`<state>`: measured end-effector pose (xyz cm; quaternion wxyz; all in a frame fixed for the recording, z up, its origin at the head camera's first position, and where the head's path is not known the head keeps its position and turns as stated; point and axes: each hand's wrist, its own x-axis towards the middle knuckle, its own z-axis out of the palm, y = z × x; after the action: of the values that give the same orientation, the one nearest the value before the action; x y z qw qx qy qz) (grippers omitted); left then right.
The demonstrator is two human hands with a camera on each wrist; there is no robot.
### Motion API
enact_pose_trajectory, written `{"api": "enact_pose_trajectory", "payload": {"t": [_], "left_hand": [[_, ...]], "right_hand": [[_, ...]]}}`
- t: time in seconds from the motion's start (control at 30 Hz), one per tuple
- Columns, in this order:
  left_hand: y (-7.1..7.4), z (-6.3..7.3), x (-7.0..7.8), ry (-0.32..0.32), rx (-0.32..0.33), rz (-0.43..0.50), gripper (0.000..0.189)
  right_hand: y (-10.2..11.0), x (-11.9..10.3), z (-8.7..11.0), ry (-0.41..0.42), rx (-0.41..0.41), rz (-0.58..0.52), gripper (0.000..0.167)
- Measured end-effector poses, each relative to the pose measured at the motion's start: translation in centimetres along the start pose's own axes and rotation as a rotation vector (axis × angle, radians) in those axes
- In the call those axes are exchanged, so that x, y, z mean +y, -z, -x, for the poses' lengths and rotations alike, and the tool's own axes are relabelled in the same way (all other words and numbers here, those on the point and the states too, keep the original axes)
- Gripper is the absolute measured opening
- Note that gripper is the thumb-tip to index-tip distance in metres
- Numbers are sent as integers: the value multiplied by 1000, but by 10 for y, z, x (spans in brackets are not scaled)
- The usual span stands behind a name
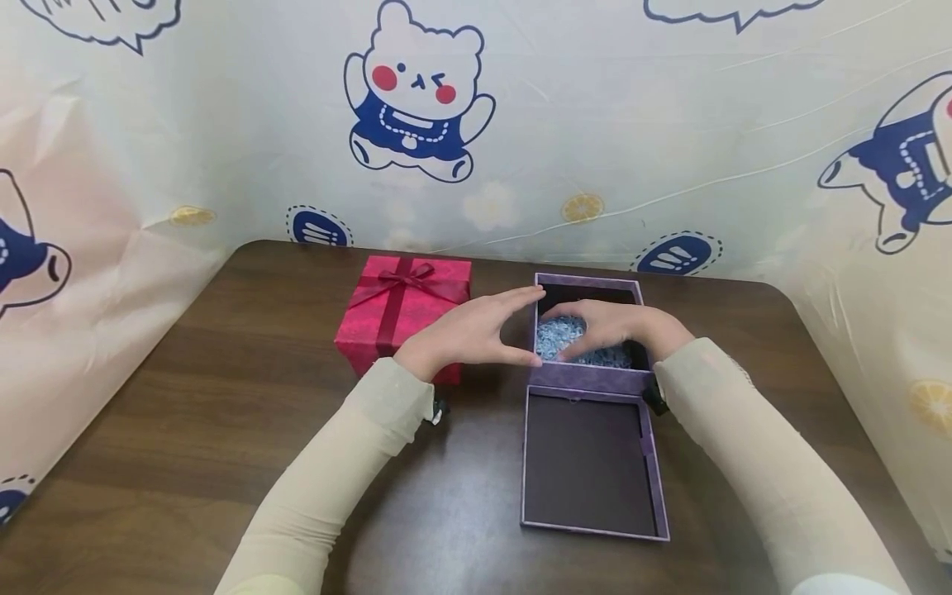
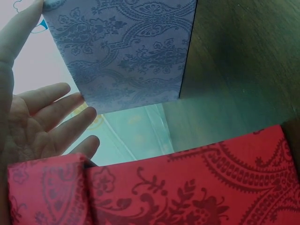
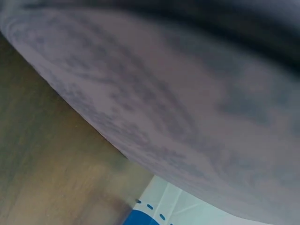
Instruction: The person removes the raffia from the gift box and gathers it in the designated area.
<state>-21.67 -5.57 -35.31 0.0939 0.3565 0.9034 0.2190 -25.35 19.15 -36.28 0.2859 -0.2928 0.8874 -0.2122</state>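
Note:
A purple patterned box (image 1: 587, 378) stands uncovered at the right of the table, with light-blue shredded paper (image 1: 559, 332) inside it. Spread along the box's left side is my left hand (image 1: 479, 330); its thumb reaches the front corner and its fingers the left rim. My right hand (image 1: 613, 322) reaches into the box, its bent fingers and thumb apart on the shredded paper. In the left wrist view the patterned box wall (image 2: 126, 51) is beside my extended fingers (image 2: 61, 110). The right wrist view shows only a blurred purple box wall (image 3: 140, 103), no hand.
Close to my left forearm sits a red gift box (image 1: 357, 330) with a dark-red ribbon bow. A shallow purple lid (image 1: 583, 529), dark inside, lies in front of the purple box. Behind the brown table (image 1: 186, 397) hangs a printed curtain (image 1: 558, 124).

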Motion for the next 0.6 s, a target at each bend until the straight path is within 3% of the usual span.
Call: {"api": "enact_pose_trajectory", "payload": {"t": [0.6], "left_hand": [[1,1,1,-11,13,-5,96]], "right_hand": [[-4,-1,5,79,-36,-56,69]]}}
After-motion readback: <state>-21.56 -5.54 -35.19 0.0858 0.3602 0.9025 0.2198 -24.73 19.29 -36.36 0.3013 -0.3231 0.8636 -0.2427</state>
